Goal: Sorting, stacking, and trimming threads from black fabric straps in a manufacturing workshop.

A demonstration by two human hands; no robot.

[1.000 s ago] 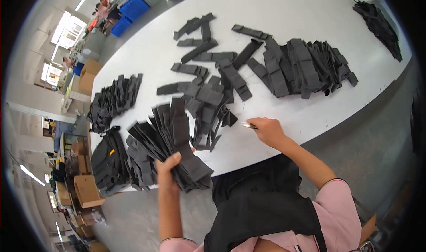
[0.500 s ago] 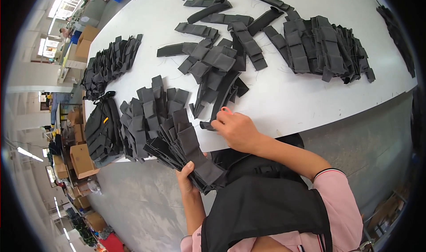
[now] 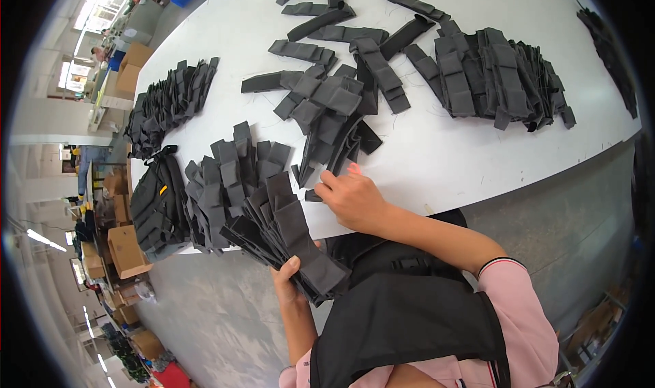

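Observation:
My left hand grips a thick bundle of dark grey folded fabric strips at the table's near edge, thumb on top. My right hand is closed, its fingertips at the near end of a dark fabric strip that comes from the pile. An orange-pink piece shows at that hand's fingers; the rest of it is hidden. Just beyond lies a loose heap of grey fabric strips. Left of the held bundle, another pile of strips rests at the table edge.
On the white table, a row of stacked strips lies right and another stack far left. A black backpack sits at the left edge. Cardboard boxes stand beyond it. A black bag-like item lies near my lap.
My right hand has moved slightly left and toward me, its fingertips staying at the strip's end. The left hand, with the bundle, has dropped a little.

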